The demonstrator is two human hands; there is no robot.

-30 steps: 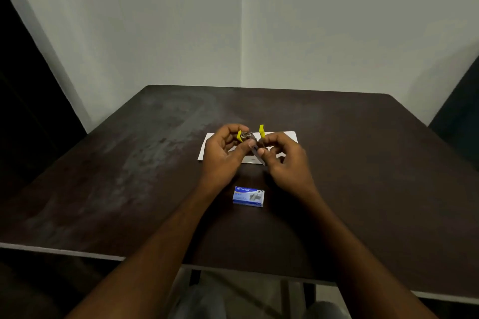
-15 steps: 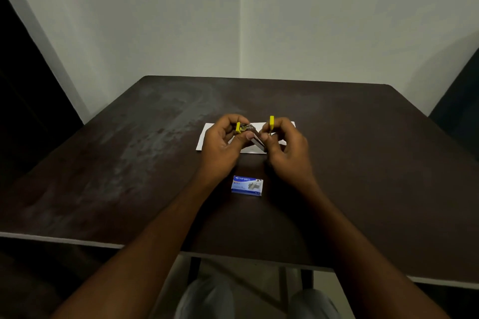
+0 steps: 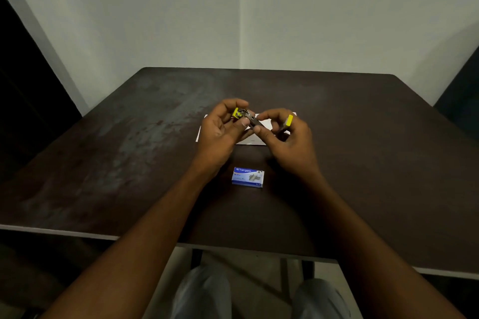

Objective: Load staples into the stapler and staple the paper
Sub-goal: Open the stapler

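A small yellow and metal stapler is held above the table between both hands, swung wide open. My left hand grips its hinge end, where a yellow part shows. My right hand holds the other arm, whose yellow tip sticks out past the fingers, while thumb and forefinger pinch the metal rail. A white sheet of paper lies flat under the hands, mostly hidden. A blue and white staple box lies shut on the table, nearer to me than the hands.
The dark brown table fills the view, its near edge just above my knees. White walls meet in a corner behind it. Dark shapes stand at far left and far right.
The two yellow ends of the stapler have spread farther apart, the right one moving right with my right hand. The view has shifted slightly. Box and paper lie as before.
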